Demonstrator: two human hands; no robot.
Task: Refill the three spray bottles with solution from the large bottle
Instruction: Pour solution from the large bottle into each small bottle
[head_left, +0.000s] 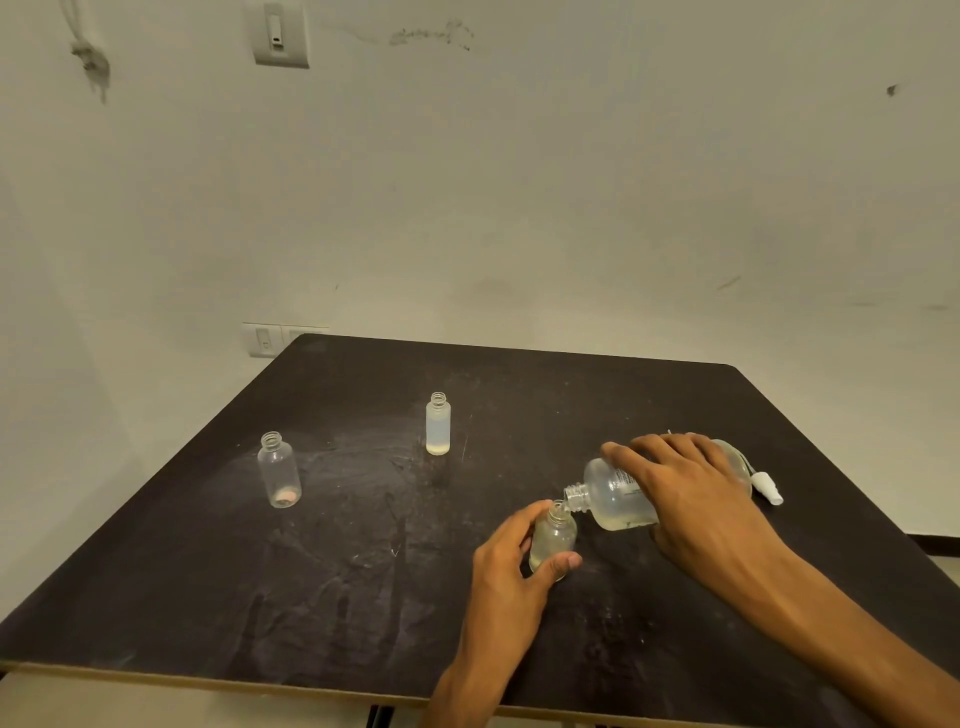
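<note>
My right hand (696, 499) grips the large clear bottle (615, 496), tipped on its side with its open neck touching the mouth of a small clear bottle (553, 538). My left hand (511, 566) holds that small bottle upright on the dark table (363, 571); pale yellowish liquid sits in both. A frosted uncapped spray bottle (438, 423) stands upright at the middle back with a little liquid at its bottom. At the left stands a clear uncapped bottle (279, 470), nearly empty.
A white spray head (768, 487) with its tube lies on the table behind my right hand. The table's back edge meets a pale wall with a switch plate (264, 340). The front edge runs close to me.
</note>
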